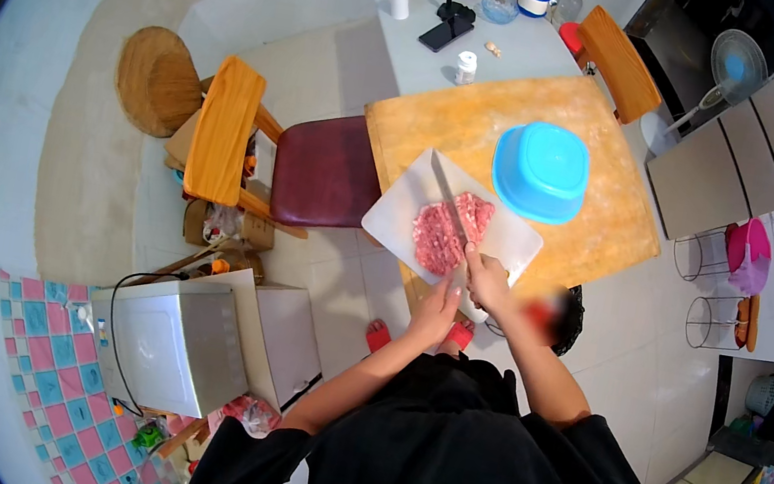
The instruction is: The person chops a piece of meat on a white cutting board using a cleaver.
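Note:
My right hand (pixel 486 279) grips a long-bladed knife (pixel 447 189). Its blade lies diagonally across a flattened mass of minced raw meat (pixel 439 239), pointing toward the far corner of the board. Beneath the meat is a white cutting board (pixel 396 209), set at an angle on the wooden table and reaching past its left edge. My left hand (pixel 435 314) is at the board's near edge, just left of my right hand, with fingers extended. A pale strip shows between the hands; whether my left hand grips anything is unclear.
An upturned blue plastic basin (pixel 543 164) sits on the wooden table (pixel 611 217), right of the board. Behind it, a grey table (pixel 407 44) holds a phone (pixel 446 33), a white bottle (pixel 466 68) and a bowl (pixel 500 9). A chair (pixel 326 171) stands left.

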{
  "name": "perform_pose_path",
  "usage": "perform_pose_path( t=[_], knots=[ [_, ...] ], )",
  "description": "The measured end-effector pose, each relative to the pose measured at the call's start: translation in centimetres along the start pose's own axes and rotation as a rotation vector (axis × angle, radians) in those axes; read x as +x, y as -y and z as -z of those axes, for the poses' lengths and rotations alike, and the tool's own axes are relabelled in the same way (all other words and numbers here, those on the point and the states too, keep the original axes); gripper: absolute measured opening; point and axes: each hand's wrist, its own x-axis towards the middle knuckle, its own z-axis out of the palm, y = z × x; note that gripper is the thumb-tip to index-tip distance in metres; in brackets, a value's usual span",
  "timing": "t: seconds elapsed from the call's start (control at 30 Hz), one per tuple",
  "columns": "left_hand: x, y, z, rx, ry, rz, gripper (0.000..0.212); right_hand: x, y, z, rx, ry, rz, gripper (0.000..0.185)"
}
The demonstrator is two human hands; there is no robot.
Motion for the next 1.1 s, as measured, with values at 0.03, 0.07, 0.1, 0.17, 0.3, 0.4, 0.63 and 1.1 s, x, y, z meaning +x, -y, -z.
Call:
perform_pose_path(
  t=[0.03,0.07,0.1,0.17,0.3,0.4,0.63,1.1],
  knots=[
    [0.2,-0.2,0.3,-0.001,0.000,-0.001,0.048,-0.7,1.5,1.2,0.160,0.082,-0.119,0.057],
    [0.3,-0.4,0.6,0.046,0.043,0.028,0.046,-1.1,1.7,1.9,0.223,0.098,-0.090,0.055],
    [0.3,-0.6,0.6,0.094,0.088,0.057,0.043,-1.0,1.1,2.0,0.224,0.095,-0.091,0.055],
    [0.1,-1.3,0.3,0.210,0.151,0.064,0.042,-0.2,-1.6,1.1,0.312,0.045,0.083,0.053],
    [0.4,0.7,0.1,0.534,0.186,-0.171,0.039,1.0,-0.8,0.5,0.105,0.120,-0.176,0.049],
    [0.6,-0.2,0.5,0.652,0.306,-0.128,0.038,0.4,0.5,2.1,0.340,0.161,-0.143,0.052],
    [1.3,-0.7,0.3,0.616,0.238,-0.145,0.040,2.3,-2.8,1.6,0.102,0.136,-0.172,0.054],
    [1.4,-1.3,-0.4,0.754,0.164,-0.040,0.034,3.5,-0.8,5.4,0.115,0.248,-0.249,0.062]
  ],
)
